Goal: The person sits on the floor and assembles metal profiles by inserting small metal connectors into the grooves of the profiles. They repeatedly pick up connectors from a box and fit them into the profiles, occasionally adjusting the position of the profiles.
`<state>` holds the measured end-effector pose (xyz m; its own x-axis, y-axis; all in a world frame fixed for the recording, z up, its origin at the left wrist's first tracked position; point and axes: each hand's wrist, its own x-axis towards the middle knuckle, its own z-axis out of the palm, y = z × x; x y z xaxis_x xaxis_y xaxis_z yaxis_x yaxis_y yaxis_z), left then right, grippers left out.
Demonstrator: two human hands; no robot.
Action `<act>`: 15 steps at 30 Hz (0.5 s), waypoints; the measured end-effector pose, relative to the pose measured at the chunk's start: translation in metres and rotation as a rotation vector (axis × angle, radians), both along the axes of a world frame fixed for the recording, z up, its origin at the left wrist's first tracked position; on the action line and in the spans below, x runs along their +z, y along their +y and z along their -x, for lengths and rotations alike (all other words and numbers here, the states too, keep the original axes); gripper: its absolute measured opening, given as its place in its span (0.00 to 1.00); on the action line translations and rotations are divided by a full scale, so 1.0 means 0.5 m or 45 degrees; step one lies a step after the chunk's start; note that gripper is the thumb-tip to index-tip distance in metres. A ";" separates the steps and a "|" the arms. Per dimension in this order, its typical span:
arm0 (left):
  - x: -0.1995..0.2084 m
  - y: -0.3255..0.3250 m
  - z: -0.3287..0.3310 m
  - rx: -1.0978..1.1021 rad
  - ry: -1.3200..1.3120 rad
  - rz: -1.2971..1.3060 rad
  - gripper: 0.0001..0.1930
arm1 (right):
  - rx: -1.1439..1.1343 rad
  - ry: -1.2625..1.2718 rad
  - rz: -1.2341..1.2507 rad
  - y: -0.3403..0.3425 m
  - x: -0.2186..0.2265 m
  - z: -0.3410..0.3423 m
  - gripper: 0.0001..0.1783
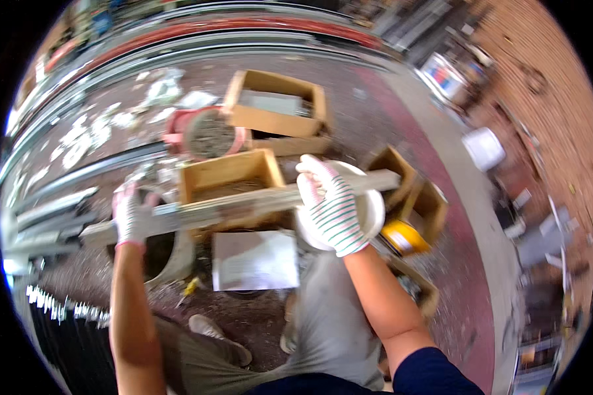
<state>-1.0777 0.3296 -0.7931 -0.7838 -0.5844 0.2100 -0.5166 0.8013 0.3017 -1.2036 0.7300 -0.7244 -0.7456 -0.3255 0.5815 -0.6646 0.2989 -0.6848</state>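
Note:
A long, pale grey flat bar (244,205) lies crosswise in front of me, its right end a little farther away than its left. My left hand (132,216), in a white striped glove with a pink cuff, closes round it near the left end; motion smears the fingers. Toward the other end my right hand (335,209), in a green-striped glove, grips the bar with fingers over its far edge. Beneath the bar stand a wooden box (270,170), a white bucket (377,220) and a pale bucket (186,260). Whether the bar touches them I cannot tell.
A white sheet (255,262) lies near my feet. Cardboard boxes (277,122) and a red-rimmed bucket (211,135) stand beyond. More open boxes, one holding a yellow container (405,237), are at the right. Long metal profiles (105,164) lie at the left.

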 end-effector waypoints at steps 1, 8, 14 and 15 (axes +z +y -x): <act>-0.059 -0.027 0.010 -0.005 0.219 0.232 0.32 | -0.094 -0.057 -0.050 0.061 0.012 -0.020 0.15; -0.160 -0.070 0.096 -0.325 0.460 -0.265 0.24 | -0.981 -0.299 -0.393 0.671 -0.224 -0.193 0.11; -0.198 -0.060 0.102 -0.633 0.497 -0.428 0.26 | -1.137 -1.327 -0.855 1.004 -0.513 -0.418 0.26; -0.207 -0.045 0.113 -0.587 0.500 -0.656 0.26 | -1.104 -1.480 -0.726 1.032 -0.553 -0.454 0.29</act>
